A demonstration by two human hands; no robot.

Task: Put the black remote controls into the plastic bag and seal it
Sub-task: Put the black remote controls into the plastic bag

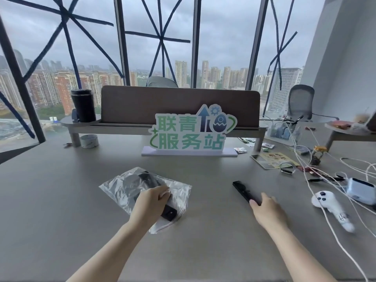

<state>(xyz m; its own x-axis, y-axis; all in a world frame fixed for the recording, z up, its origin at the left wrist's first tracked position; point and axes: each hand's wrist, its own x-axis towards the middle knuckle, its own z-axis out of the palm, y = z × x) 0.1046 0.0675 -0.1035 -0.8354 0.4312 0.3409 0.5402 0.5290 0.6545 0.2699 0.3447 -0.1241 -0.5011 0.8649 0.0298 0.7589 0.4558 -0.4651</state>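
Near the desk's front edge, the left hand [151, 202] grips a black remote [168, 212] half inside the thin, slippery plastic bag [122, 187]. The right hand [266, 210], fingers loosely spread, touches the near end of the second remote [243, 190]; it looks light and rigid, best pinched by its long sides

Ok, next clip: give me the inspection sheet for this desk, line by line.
Surface: grey desk, bare in the near part.
Job's things: clear plastic bag lies flat, dark items inside; one black remote sticks out of its near end; a second black remote lies loose on the desk.
Clutter: green sign, black tumbler, tape roll, white controller, card, small box.
Hands: left hand rests on the bag and remote; right hand has its fingers at the loose remote.
Cables: white cables tangled at right.
Surroundings: taped windows, city view, office chair.
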